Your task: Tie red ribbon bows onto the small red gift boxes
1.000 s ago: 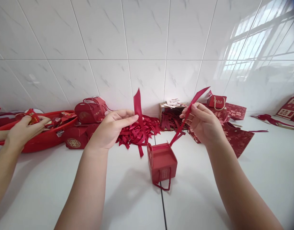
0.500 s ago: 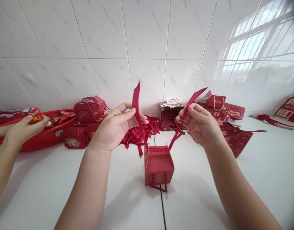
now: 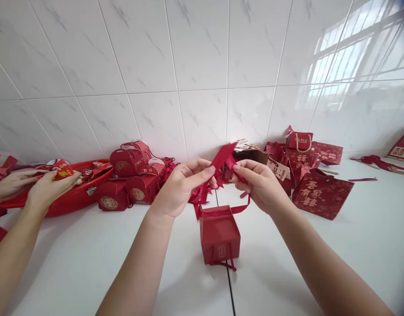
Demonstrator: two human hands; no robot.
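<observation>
A small red gift box (image 3: 220, 232) stands upright on the white table, with a twisted cord handle (image 3: 225, 264) hanging on its near side. A red ribbon (image 3: 224, 154) runs through the top of the box and rises from both sides. My left hand (image 3: 185, 186) pinches one end of it between thumb and fingers. With the other end pinched, my right hand (image 3: 259, 182) is close by on the right. The ribbon ends meet and cross between my hands, above the box.
Another person's hands (image 3: 52, 188) hold a red packet (image 3: 62, 170) over a red basin (image 3: 65, 204) at left. Several red gift boxes (image 3: 142, 188) are stacked beside it. Loose ribbons (image 3: 202, 195) lie behind my hands. Red paper bags (image 3: 323, 193) stand at right, before the tiled wall (image 3: 202, 118).
My hands have come together from wide apart and lowered a little, bringing the ribbon ends across each other. The box stays on the table. The other person's second hand has come into view.
</observation>
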